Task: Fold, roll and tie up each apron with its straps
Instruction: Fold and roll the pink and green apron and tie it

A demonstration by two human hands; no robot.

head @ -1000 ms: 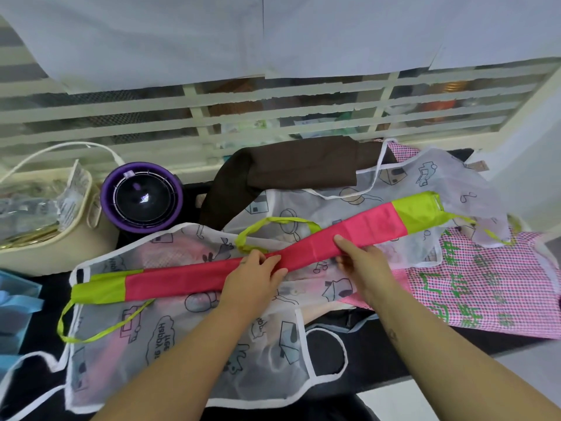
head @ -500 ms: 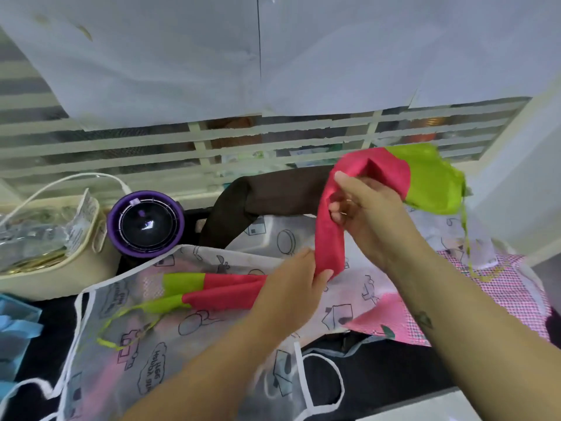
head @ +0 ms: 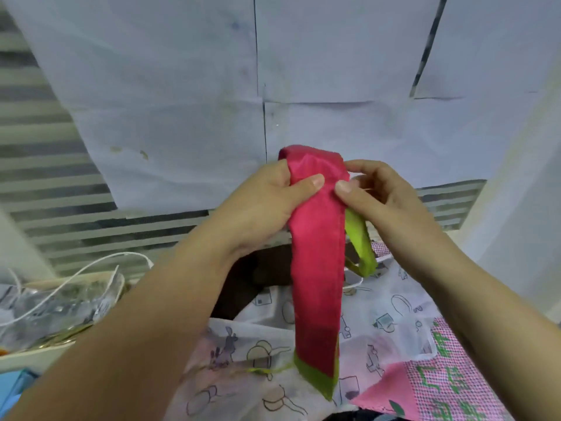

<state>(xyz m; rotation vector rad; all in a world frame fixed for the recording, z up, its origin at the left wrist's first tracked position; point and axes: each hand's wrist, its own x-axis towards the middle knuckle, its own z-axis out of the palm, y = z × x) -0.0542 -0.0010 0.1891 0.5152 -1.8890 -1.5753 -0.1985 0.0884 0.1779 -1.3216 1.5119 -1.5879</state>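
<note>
- Your left hand [head: 267, 202] and right hand [head: 382, 192] meet at the centre of the frame, both raised in front of the papered window.
- Between them you hold the pink apron [head: 315, 253], folded into a long narrow band and bent over at its top.
- Your left hand grips the band at its left edge, thumb pressed flat on the front face and fingers wrapped behind.
- Your right hand pinches the right edge just below the bend, thumb in front, fingers curled behind the cloth.
- The band hangs straight down from your hands to the lower centre of the frame, ending in a lime-green hem [head: 315, 375] that reaches the clear printed apron [head: 258, 375] spread on the table.
- A second lime-green end [head: 359, 241] drops behind the band, just under your right hand.
- A thin lime-green strap [head: 267, 369] trails left from the lower hem across the printed apron.
- A pink checked apron [head: 449, 387] lies at the lower right, partly under the clear one.
- A brown cloth [head: 252, 278] sits behind the band, below your left wrist.
- At the left edge, a cream tray [head: 36, 354] holds clear plastic bags and a white cord [head: 91, 265].
</note>
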